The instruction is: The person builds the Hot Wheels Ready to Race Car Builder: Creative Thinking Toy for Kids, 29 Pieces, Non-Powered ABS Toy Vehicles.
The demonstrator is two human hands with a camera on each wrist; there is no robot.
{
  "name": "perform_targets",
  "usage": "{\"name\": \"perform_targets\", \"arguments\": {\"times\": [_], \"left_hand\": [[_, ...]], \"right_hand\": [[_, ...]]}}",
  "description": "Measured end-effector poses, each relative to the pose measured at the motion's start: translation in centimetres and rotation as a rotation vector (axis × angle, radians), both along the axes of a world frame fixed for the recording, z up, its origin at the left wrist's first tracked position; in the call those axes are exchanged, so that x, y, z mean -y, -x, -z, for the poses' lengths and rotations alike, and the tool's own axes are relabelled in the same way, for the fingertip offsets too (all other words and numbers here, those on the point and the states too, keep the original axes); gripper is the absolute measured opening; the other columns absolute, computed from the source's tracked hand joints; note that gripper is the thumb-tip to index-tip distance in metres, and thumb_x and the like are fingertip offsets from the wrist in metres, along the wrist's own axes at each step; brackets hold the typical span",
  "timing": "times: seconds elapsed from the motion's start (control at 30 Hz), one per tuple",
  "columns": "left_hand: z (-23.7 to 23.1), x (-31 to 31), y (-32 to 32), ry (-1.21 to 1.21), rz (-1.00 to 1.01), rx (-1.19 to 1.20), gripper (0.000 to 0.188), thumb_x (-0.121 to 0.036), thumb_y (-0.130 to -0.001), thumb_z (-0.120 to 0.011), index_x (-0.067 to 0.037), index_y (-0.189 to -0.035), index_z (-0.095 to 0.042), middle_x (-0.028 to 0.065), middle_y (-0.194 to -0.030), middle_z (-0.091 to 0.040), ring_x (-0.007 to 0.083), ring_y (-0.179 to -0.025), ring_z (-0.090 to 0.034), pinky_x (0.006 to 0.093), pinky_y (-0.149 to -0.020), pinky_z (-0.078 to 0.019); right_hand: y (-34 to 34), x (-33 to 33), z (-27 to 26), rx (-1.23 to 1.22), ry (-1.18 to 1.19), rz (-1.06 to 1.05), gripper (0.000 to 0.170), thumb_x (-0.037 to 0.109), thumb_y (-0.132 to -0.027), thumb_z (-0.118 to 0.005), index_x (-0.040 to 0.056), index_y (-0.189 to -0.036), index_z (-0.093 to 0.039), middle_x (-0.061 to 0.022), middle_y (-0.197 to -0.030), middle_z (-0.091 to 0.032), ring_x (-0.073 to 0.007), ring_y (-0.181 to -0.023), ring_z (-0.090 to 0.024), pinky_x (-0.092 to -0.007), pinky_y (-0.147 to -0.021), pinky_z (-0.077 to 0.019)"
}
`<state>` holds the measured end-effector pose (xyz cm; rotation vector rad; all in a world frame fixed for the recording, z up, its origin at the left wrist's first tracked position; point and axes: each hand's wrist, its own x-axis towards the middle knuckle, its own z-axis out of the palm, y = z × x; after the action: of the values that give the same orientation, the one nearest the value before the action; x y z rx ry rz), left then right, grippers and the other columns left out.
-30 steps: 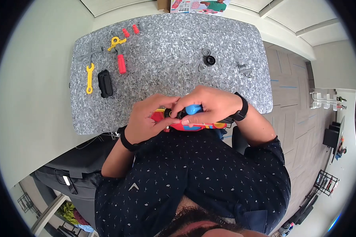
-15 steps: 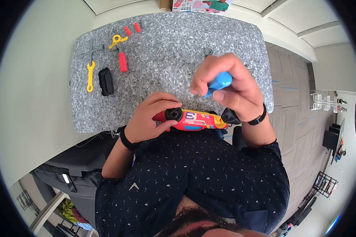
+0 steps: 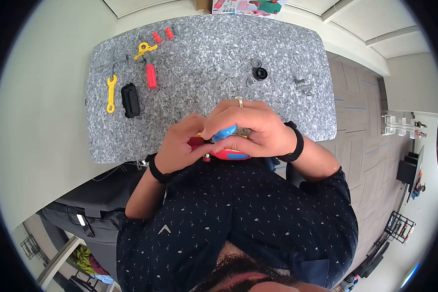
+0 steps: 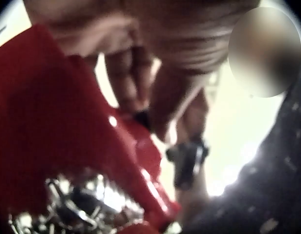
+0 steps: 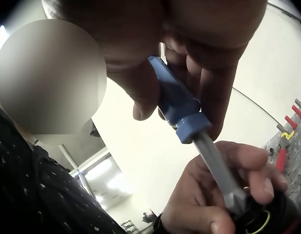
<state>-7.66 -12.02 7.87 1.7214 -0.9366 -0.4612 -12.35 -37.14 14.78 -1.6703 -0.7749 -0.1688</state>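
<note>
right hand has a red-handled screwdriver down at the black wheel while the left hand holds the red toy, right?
Not quite: the screwdriver in the right hand has a blue handle, not red, as the right wrist view shows. It is down at the black wheel, and the left hand holds the red toy.

The head view was taken from above the person (image 3: 219, 209), faced down and forward, and was set far enough back for most of the table (image 3: 204, 73) to be covered. The left wrist view was taken from very near the left hand (image 4: 155, 34) and was faced to the right; much of it was filled by the red toy (image 4: 43, 112), shared with the head view. The right wrist view was taken close beneath the right hand (image 5: 199, 29), faced left; the blue screwdriver (image 5: 192, 127) and the table's far left part were shared with the head view.
</note>
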Motion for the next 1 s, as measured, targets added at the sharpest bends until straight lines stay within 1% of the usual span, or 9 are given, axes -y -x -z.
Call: {"name": "perform_targets", "arguments": {"times": [0.1,0.2,0.27,0.37,0.53,0.67,0.77,0.87,1.0], "left_hand": [[0.3,0.2,0.0,0.073,-0.009,-0.010,0.037,-0.014,-0.089,-0.094,-0.007,-0.122,-0.078,0.0108,-0.114,-0.078,0.0315,-0.101,-0.076,0.0397,-0.088,-0.0602],[0.3,0.0,0.5,0.107,-0.028,-0.150,0.036,-0.013,-0.091,-0.092,-0.005,-0.123,-0.077,0.0119,-0.117,-0.079,0.0325,-0.102,-0.078,0.0403,-0.088,-0.0608],[0.6,-0.2,0.4,0.066,-0.006,-0.259,0.035,-0.012,-0.092,-0.090,-0.004,-0.124,-0.077,0.0122,-0.118,-0.079,0.0325,-0.102,-0.079,0.0410,-0.090,-0.0610],[1.3,-0.4,-0.9,0.005,0.127,0.132,0.032,-0.008,-0.095,-0.086,-0.003,-0.125,-0.076,0.0120,-0.121,-0.079,0.0315,-0.105,-0.080,0.0411,-0.092,-0.0610],[0.1,0.2,-0.1,0.102,0.051,-0.031,0.031,-0.006,-0.098,-0.080,-0.004,-0.128,-0.075,0.0133,-0.120,-0.079,0.0307,-0.107,-0.079,0.0412,-0.093,-0.0598],[0.1,0.0,-0.1,0.059,0.050,-0.027,0.037,-0.007,-0.098,-0.080,-0.004,-0.134,-0.075,0.0122,-0.117,-0.078,0.0294,-0.107,-0.078,0.0411,-0.093,-0.0588],[-0.4,-0.5,-0.8,-0.002,0.142,-0.034,0.041,-0.005,-0.099,-0.077,-0.004,-0.140,-0.073,0.0110,-0.114,-0.079,0.0288,-0.104,-0.078,0.0405,-0.092,-0.0596],[0.2,0.6,0.3,0.201,0.057,-0.112,0.041,-0.004,-0.100,-0.075,-0.003,-0.141,-0.073,0.0113,-0.113,-0.079,0.0295,-0.101,-0.078,0.0409,-0.091,-0.0598],[1.2,-0.7,-0.2,0.045,0.104,-0.078,0.041,-0.005,-0.099,-0.077,-0.001,-0.139,-0.071,0.0125,-0.119,-0.079,0.0299,-0.106,-0.078,0.0407,-0.093,-0.0601]], "right_hand": [[0.4,-0.1,-0.3,0.001,0.037,0.060,0.038,0.008,-0.092,-0.093,0.0036,-0.128,-0.080,-0.0110,-0.116,-0.081,-0.0305,-0.107,-0.079,-0.0423,-0.092,-0.0637],[0.8,0.2,-1.5,0.094,0.207,0.036,0.046,0.012,-0.096,-0.088,0.0050,-0.141,-0.076,-0.0148,-0.134,-0.079,-0.0349,-0.114,-0.079,-0.0460,-0.095,-0.0647],[0.3,0.1,-1.7,0.154,0.146,0.031,0.051,0.012,-0.097,-0.087,0.0043,-0.146,-0.074,-0.0157,-0.135,-0.078,-0.0355,-0.114,-0.079,-0.0466,-0.094,-0.0652],[-0.2,0.8,-1.2,0.184,0.123,-0.045,0.053,0.014,-0.097,-0.087,0.0014,-0.146,-0.075,-0.0190,-0.138,-0.076,-0.0351,-0.115,-0.078,-0.0452,-0.095,-0.0651],[0.7,1.1,-2.2,0.180,0.269,0.049,0.049,0.015,-0.094,-0.091,0.0027,-0.140,-0.081,-0.0164,-0.131,-0.076,-0.0291,-0.102,-0.078,-0.0396,-0.086,-0.0647],[0.5,-0.3,-1.8,0.173,0.167,0.052,0.051,0.021,-0.089,-0.096,0.0048,-0.136,-0.083,-0.0124,-0.120,-0.075,-0.0244,-0.089,-0.074,-0.0357,-0.072,-0.0608],[0.7,0.1,-0.9,0.177,0.210,0.027,0.054,0.024,-0.088,-0.097,0.0044,-0.137,-0.083,-0.0126,-0.120,-0.074,-0.0236,-0.089,-0.073,-0.0337,-0.070,-0.0595],[0.8,0.4,-1.9,0.175,0.249,0.076,0.053,0.023,-0.089,-0.096,0.0037,-0.137,-0.083,-0.0130,-0.119,-0.074,-0.0246,-0.090,-0.073,-0.0335,-0.071,-0.0604],[0.5,-0.4,-1.3,0.171,0.141,0.030,0.050,0.025,-0.089,-0.096,0.0032,-0.133,-0.084,-0.0124,-0.118,-0.072,-0.0250,-0.092,-0.073,-0.0333,-0.072,-0.0607]]}}
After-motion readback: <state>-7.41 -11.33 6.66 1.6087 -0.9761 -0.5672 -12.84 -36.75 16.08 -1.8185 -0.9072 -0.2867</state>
